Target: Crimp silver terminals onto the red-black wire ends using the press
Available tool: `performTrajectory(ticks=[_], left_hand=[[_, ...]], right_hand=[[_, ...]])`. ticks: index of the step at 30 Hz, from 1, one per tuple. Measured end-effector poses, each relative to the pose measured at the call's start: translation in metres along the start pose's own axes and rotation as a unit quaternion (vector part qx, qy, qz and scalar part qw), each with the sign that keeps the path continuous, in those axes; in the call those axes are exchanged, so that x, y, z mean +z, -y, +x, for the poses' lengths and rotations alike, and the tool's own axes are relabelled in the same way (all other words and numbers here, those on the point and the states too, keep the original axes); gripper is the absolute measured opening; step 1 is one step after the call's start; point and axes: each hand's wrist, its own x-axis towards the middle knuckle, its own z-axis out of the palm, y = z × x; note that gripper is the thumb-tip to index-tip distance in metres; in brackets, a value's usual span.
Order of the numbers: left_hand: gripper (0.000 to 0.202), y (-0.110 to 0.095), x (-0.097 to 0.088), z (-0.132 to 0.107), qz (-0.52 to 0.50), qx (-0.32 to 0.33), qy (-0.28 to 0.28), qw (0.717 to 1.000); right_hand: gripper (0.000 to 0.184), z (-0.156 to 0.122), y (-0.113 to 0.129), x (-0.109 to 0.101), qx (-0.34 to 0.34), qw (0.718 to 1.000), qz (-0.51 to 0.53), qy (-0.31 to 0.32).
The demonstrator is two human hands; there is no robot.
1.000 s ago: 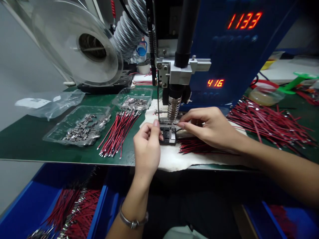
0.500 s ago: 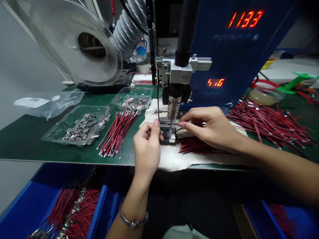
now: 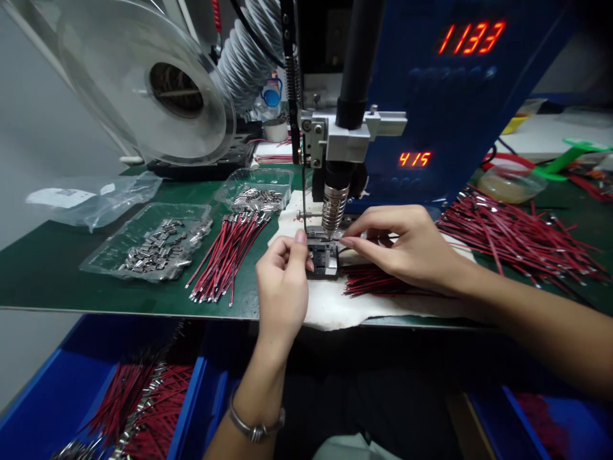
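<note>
A small black metal fixture (image 3: 322,260) sits under the soldering head (image 3: 334,207), whose spring-wrapped tip comes down to its back edge. My left hand (image 3: 283,278) is closed on the fixture's left side, thumb on top. From the right, my right hand (image 3: 407,246) pinches a thin wire (image 3: 345,248) at the fixture, close beside the tip; most of the wire is hidden by the fingers. Below that hand a bundle of red and black wires (image 3: 371,281) lies on a white cloth (image 3: 330,313).
To the left are a finished-looking wire bundle (image 3: 228,255) and clear trays of small metal parts (image 3: 160,246). A large wire pile (image 3: 517,233) lies right of the blue machine (image 3: 421,96). Blue bins (image 3: 191,402) stand below the table's front edge.
Both hands stay in nearly the same place at the fixture. The machine's lower red display has gone from 416 to 415.
</note>
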Motion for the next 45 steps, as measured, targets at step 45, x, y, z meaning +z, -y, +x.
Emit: performTrajectory(ticks=[45], left_hand=[[0.020,-0.032,-0.026,-0.042,0.178,0.035,-0.031,0.983]], right_hand=[[0.004,-0.009,0.007,-0.005,-0.188,0.971,-0.027,-0.145]])
